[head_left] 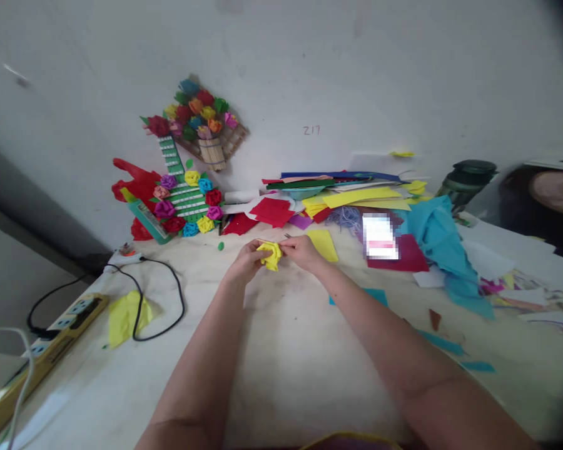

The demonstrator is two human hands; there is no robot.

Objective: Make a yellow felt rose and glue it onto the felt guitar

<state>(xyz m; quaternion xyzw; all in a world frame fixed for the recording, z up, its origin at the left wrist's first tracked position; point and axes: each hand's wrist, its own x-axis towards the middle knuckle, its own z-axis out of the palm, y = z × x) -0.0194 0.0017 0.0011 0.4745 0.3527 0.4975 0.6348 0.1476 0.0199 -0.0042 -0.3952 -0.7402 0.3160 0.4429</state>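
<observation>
My left hand is closed around a yellow paper flower, with its thumb pressed against the crinkled folds. My right hand pinches at the flower's right side. A thin stick-like piece runs along the flower's top edge toward those fingers, and a small dark tip sticks out above them; I cannot make out what tool it belongs to. Both hands are above the pale table. Just behind my right wrist lies a yellow paper sheet.
A green guitar-shaped craft with paper flowers leans on the wall beside a green glue bottle. Stacked coloured paper lies at the back. A phone and blue crepe paper are right; a power strip and black cable left.
</observation>
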